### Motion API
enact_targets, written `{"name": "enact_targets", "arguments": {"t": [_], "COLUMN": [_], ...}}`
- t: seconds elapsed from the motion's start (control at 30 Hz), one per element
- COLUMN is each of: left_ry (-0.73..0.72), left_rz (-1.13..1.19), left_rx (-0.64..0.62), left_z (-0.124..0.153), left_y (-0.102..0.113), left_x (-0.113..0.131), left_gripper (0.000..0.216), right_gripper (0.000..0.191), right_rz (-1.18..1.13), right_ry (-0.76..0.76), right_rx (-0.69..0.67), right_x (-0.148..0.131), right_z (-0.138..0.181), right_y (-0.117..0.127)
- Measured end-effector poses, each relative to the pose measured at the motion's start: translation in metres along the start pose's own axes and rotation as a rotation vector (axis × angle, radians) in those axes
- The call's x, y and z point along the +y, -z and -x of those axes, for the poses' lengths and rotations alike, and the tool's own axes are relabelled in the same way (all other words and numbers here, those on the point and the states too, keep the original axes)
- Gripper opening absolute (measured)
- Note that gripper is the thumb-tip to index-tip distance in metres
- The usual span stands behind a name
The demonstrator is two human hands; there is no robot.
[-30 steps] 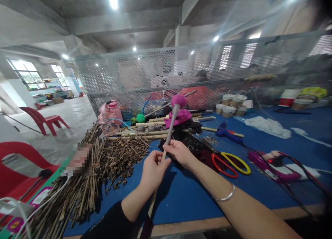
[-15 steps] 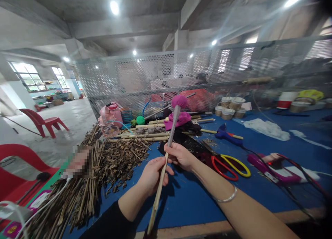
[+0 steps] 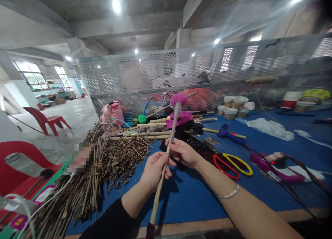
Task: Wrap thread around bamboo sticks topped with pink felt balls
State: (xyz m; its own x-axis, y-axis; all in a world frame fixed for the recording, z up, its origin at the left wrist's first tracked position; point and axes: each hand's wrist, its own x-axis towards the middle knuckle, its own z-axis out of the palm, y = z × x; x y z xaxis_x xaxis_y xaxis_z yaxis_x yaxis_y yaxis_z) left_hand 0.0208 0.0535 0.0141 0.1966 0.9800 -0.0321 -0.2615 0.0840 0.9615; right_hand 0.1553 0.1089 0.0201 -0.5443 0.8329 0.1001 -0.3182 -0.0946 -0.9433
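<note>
Both hands hold a wooden stick (image 3: 157,201) tilted up and away over the table. Its far end carries a magenta cloth-covered ball (image 3: 178,99), and below that the shaft is covered in a greyish wrap (image 3: 175,120). My left hand (image 3: 155,168) pinches the stick near its middle. Just above, my right hand (image 3: 184,153) has its fingertips closed on it where the wrap ends. A dark red piece (image 3: 150,231) covers the near end. Behind the shaft lies magenta cloth (image 3: 183,120) on dark material.
Scissors (image 3: 233,166) with red and yellow handles lie right of my hands, beside a blue glue gun (image 3: 228,132) and a purple power strip (image 3: 264,166). Bundled dry stems (image 3: 95,177) spread over the left side. A pink jug (image 3: 112,116) and small tubs (image 3: 230,109) stand farther back.
The view has shifted slightly, so the scene sits a little farther right. Both hands keep their grip on the stick; its dark red near end shows more now.
</note>
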Motion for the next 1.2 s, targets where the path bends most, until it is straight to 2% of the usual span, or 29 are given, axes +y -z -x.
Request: {"name": "enact_targets", "arguments": {"t": [0.1, 0.17, 0.27, 0.33, 0.43, 0.6, 0.8, 0.9, 1.07, 1.13, 1.2], "left_ry": [0.077, 0.065, -0.135, -0.232, -0.184, -0.021, 0.068, 0.059, -0.146, -0.124, -0.076], "left_rz": [0.025, -0.093, -0.359, -0.437, -0.391, -0.123, 0.099, 0.057, -0.199, -0.217, -0.165], "left_rx": [-0.049, -0.016, 0.125, 0.193, 0.181, 0.078, -0.025, -0.039, 0.150, 0.173, 0.139], "left_z": [-0.001, -0.003, -0.007, -0.008, -0.008, -0.004, -0.005, -0.007, -0.004, -0.003, -0.002], "left_y": [0.003, 0.007, 0.013, 0.014, 0.012, 0.004, 0.009, 0.010, 0.007, 0.006, 0.006], "left_x": [-0.001, -0.005, -0.010, -0.012, -0.012, -0.004, -0.002, -0.006, -0.008, -0.005, -0.002], "left_gripper": [0.036, 0.035, 0.032, 0.036, 0.033, 0.036, 0.034, 0.034, 0.035, 0.034, 0.034], "right_gripper": [0.032, 0.031, 0.031, 0.032, 0.031, 0.029, 0.027, 0.028, 0.030, 0.029, 0.029], "right_rz": [0.006, 0.048, 0.122, 0.143, 0.152, 0.126, 0.126, 0.151, 0.187, 0.191, 0.169], "right_ry": [-0.049, -0.067, -0.057, -0.048, -0.033, 0.004, 0.034, 0.044, 0.071, 0.077, 0.069], "right_rx": [-0.004, 0.041, 0.111, 0.118, 0.078, -0.018, -0.033, 0.008, 0.073, 0.060, 0.028], "right_x": [0.004, 0.009, 0.015, 0.016, 0.012, 0.005, 0.005, 0.006, 0.004, 0.003, 0.002], "right_z": [-0.001, -0.003, -0.007, -0.008, -0.007, -0.003, -0.003, -0.003, -0.003, -0.002, -0.001], "right_y": [0.002, 0.003, 0.004, 0.004, 0.004, 0.007, 0.006, 0.004, 0.000, 0.001, 0.003]}}
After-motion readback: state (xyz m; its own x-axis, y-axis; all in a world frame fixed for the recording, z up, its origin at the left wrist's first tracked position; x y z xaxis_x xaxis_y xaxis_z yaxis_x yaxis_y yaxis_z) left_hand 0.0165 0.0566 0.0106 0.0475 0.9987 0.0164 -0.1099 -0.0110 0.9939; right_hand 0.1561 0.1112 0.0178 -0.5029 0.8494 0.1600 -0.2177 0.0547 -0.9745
